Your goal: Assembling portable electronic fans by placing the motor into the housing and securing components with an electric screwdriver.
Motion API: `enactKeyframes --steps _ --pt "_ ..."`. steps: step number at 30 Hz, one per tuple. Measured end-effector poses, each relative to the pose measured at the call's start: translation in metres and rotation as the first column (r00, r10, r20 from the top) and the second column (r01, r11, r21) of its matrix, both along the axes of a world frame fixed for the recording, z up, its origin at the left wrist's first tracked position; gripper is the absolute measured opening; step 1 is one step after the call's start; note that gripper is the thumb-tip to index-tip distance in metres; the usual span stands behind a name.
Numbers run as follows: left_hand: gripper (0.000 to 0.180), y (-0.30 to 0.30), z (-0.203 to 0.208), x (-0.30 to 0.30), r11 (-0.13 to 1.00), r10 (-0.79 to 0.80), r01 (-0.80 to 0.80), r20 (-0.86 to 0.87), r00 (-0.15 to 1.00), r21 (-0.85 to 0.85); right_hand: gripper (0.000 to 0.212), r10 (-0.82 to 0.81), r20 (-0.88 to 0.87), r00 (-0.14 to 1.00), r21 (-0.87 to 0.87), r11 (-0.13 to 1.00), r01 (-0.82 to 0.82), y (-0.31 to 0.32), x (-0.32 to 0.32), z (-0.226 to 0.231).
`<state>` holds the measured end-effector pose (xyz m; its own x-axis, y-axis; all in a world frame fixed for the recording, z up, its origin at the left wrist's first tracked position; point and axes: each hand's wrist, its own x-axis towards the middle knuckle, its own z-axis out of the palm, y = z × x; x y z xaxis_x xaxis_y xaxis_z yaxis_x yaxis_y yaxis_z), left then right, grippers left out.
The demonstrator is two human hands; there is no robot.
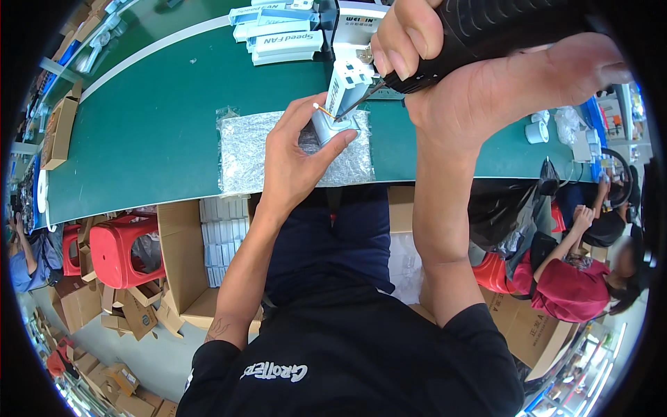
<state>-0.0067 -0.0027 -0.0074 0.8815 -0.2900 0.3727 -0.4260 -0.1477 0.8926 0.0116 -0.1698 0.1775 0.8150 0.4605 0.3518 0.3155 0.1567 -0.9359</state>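
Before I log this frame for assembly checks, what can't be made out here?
All in the head view:
- Lower half of the white part: covered by the left hand.
- Black power tool: body wrapped by the right hand, top cut off by the picture edge.
- Tool tip's contact point: too small to tell.
- Bench front edge: hidden by forearms.

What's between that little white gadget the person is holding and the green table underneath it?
In the head view, a crinkled clear plastic sheet lies on the green table under the white part that the left hand holds.

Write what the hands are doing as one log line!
left hand: holds small white plastic part | right hand: grips black power screwdriver, bit on part
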Motion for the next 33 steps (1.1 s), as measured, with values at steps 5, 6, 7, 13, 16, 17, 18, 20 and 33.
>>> enactKeyframes --steps 5,6,7,13,16,17,18,20,33 --pt "0.053 -0.002 0.003 0.000 1.000 -0.015 0.015 0.001 1.000 -0.007 0.084 0.013 -0.001 1.000 -0.113 0.994 -0.013 -0.010 0.001 0.004" --pt "0.053 -0.001 0.004 0.000 1.000 -0.013 0.013 0.008 1.000 -0.003 0.084 0.019 0.001 1.000 -0.133 0.991 -0.019 -0.012 0.001 0.005" --pt "0.053 -0.001 0.003 0.000 1.000 -0.014 0.014 0.006 1.000 -0.003 0.084 0.022 -0.002 1.000 -0.154 0.988 -0.022 -0.014 0.001 0.005" --pt "0.053 -0.004 0.003 0.003 1.000 -0.023 0.023 -0.019 1.000 -0.008 0.083 0.038 -0.020 0.999 -0.281 0.959 -0.042 -0.022 0.006 0.001" --pt "0.052 -0.005 0.007 0.002 0.999 -0.036 0.036 -0.022 0.999 -0.026 0.083 0.043 -0.026 0.999 -0.346 0.937 -0.049 -0.027 0.003 0.005" --pt "0.052 -0.005 0.005 0.004 0.999 -0.034 0.034 -0.005 0.999 -0.031 0.083 0.049 -0.028 0.998 -0.363 0.930 -0.056 -0.024 0.007 0.003" --pt "0.052 0.005 0.002 0.004 1.000 -0.008 0.008 0.011 1.000 -0.018 0.083 0.080 -0.030 0.996 -0.364 0.928 -0.085 -0.012 0.012 -0.001" --pt "0.052 0.000 0.001 0.005 0.999 -0.028 0.029 0.033 0.999 -0.034 0.083 0.077 -0.012 0.997 -0.415 0.907 -0.075 -0.020 0.009 0.009" --pt "0.058 0.057 0.004 0.021 0.952 0.156 -0.214 0.254 0.955 0.219 0.085 -0.536 0.097 0.839 0.622 0.690 0.369 -0.033 -0.052 -0.029"
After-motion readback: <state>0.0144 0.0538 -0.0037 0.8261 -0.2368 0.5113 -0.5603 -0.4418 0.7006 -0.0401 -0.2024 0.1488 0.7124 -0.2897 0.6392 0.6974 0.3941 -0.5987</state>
